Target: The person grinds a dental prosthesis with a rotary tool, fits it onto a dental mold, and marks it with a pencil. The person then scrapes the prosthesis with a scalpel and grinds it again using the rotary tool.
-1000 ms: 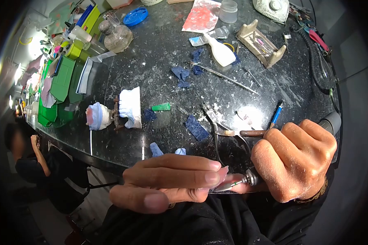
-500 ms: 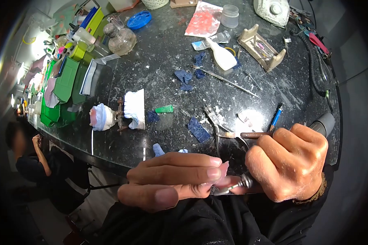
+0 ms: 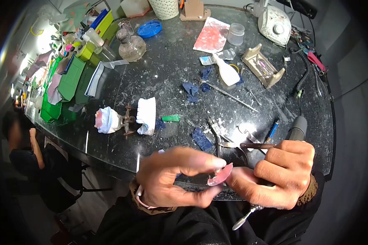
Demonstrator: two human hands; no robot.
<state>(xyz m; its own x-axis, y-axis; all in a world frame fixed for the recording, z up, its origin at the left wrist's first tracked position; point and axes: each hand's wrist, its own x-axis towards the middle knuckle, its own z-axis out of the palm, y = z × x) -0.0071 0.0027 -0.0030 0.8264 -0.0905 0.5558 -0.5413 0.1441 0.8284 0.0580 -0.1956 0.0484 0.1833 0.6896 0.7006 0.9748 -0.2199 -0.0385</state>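
Note:
A small pink denture plate [image 3: 221, 174] with a ragged edge sits between the fingertips of my two hands, above the table's front edge. My left hand [image 3: 171, 177], slightly blurred, curls around it with index finger above and thumb below. At the plate's right side rests a fingertip of my right hand [image 3: 278, 175]. That hand is closed around a carving tool [image 3: 242, 220], whose spoon-shaped metal end points down toward my lap; its handle is mostly hidden in the fist. Just beyond my right knuckles lies a brown-handled wax knife [image 3: 253, 145].
On the dark table [image 3: 159, 73] stand hinged dental casts [image 3: 110, 120], with blue wax scraps [image 3: 201, 139] and a green cap [image 3: 170, 118] nearby. Farther back are a white bottle [image 3: 227, 73], a tool rack [image 3: 263, 67] and a glass burner [image 3: 131, 45]. Another person [image 3: 37, 151] sits at left.
My left hand has opened out from straight, stacked fingers into a curve around the denture plate. The carving tool's metal end has swung downward away from the plate. The camera view has shifted slightly.

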